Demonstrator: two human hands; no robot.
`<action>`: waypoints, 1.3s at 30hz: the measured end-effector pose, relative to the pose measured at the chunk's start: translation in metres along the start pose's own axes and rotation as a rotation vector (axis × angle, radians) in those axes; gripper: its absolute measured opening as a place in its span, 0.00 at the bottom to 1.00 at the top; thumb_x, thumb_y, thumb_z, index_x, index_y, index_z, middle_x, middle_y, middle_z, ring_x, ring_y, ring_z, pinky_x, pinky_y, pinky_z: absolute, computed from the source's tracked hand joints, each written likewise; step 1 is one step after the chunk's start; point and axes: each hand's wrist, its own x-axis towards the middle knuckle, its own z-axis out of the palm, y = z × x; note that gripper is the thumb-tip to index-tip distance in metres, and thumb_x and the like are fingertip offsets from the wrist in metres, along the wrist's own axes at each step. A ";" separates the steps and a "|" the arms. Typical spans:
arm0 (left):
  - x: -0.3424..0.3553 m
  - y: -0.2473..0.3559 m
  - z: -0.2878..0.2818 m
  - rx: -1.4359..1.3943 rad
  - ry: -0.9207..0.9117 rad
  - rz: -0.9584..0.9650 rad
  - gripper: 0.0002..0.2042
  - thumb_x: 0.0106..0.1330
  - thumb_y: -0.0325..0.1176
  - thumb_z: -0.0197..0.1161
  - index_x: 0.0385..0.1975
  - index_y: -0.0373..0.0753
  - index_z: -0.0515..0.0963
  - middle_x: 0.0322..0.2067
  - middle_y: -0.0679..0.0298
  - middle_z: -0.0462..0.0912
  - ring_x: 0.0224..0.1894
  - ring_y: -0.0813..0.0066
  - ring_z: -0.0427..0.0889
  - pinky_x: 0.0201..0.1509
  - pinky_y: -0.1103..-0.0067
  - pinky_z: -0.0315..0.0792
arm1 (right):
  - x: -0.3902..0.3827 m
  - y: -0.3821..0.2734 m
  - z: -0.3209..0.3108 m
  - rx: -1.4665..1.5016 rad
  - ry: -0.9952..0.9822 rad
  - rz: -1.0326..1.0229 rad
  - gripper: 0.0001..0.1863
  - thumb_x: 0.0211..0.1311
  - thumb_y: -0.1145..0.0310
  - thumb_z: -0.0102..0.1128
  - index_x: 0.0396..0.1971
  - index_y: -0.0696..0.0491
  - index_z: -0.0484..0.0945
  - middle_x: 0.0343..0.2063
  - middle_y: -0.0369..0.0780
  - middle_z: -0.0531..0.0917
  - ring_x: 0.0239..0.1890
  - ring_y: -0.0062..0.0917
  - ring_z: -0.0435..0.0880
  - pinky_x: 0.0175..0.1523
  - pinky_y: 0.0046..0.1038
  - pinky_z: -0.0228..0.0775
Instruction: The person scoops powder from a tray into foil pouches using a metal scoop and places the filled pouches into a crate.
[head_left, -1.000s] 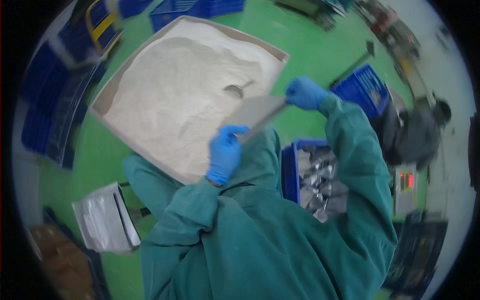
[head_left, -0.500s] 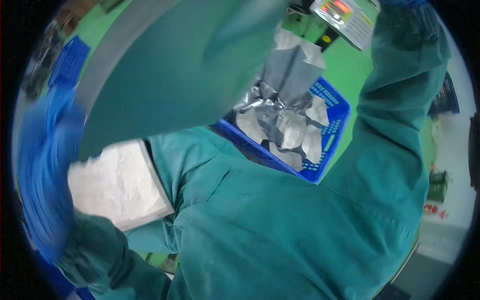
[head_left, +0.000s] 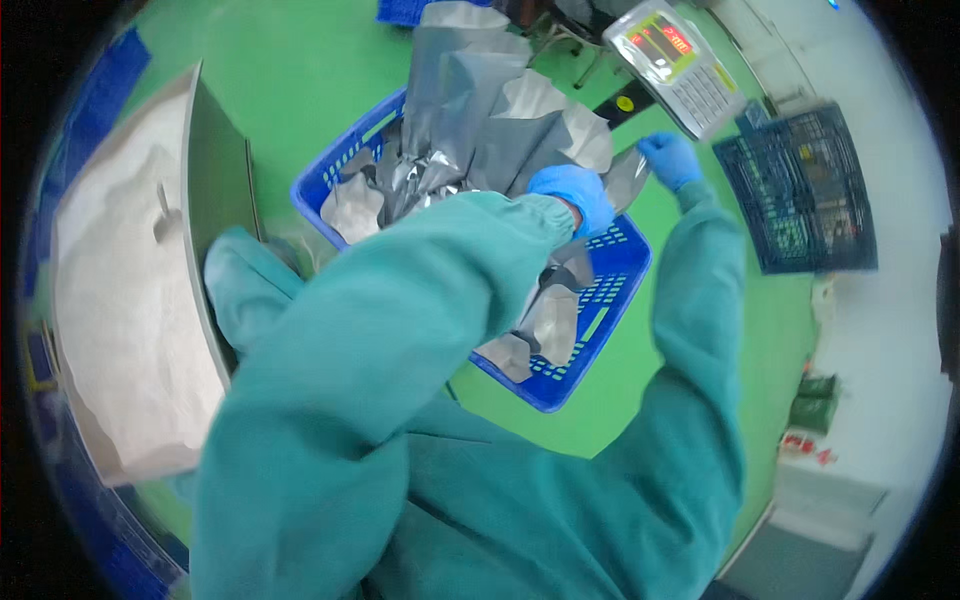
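My right hand (head_left: 668, 160) pinches the corner of a grey foil bag (head_left: 626, 180) at the right end of a blue plastic basket (head_left: 628, 275). My left hand (head_left: 572, 197) reaches across to the same basket, its fingers bent over foil bags and partly hidden, so what exactly it grips is unclear. The basket holds several foil bags (head_left: 445, 100) with pale, crumpled ends, some standing tall, others lying low. My left sleeve hides part of the basket's near side.
On the left stands a large metal-walled tray (head_left: 210, 150) of white powder, a scoop (head_left: 164, 220) lying in it. A digital scale (head_left: 690, 80) is beyond my right hand. A dark crate (head_left: 800, 190) stands by the wall at right, and a blue crate (head_left: 425, 10) at the top.
The view has swung from the powder tray to the basket. Both hands, earlier raised with a flat grey piece, have come down to the bags on the right.
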 end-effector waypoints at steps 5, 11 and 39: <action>0.026 -0.012 0.031 -0.175 -0.027 -0.158 0.16 0.55 0.42 0.54 0.33 0.38 0.82 0.35 0.50 0.82 0.40 0.53 0.81 0.42 0.65 0.74 | -0.037 0.027 0.096 0.791 0.552 0.500 0.23 0.60 0.49 0.52 0.27 0.57 0.79 0.17 0.38 0.77 0.22 0.28 0.76 0.32 0.30 0.70; 0.012 -0.041 0.021 -0.213 -0.070 0.014 0.23 0.59 0.50 0.49 0.30 0.32 0.80 0.32 0.45 0.80 0.37 0.47 0.79 0.43 0.62 0.71 | -0.126 -0.003 0.215 1.542 0.197 1.197 0.23 0.66 0.47 0.40 0.41 0.51 0.74 0.33 0.39 0.78 0.35 0.28 0.77 0.37 0.33 0.71; 0.047 -0.348 -0.045 -0.801 -0.055 0.141 0.35 0.62 0.36 0.59 0.67 0.42 0.49 0.63 0.65 0.60 0.57 0.76 0.64 0.49 0.81 0.67 | -0.065 -0.021 0.332 1.940 0.264 1.093 0.34 0.61 0.39 0.38 0.54 0.51 0.69 0.52 0.42 0.74 0.52 0.35 0.73 0.57 0.36 0.64</action>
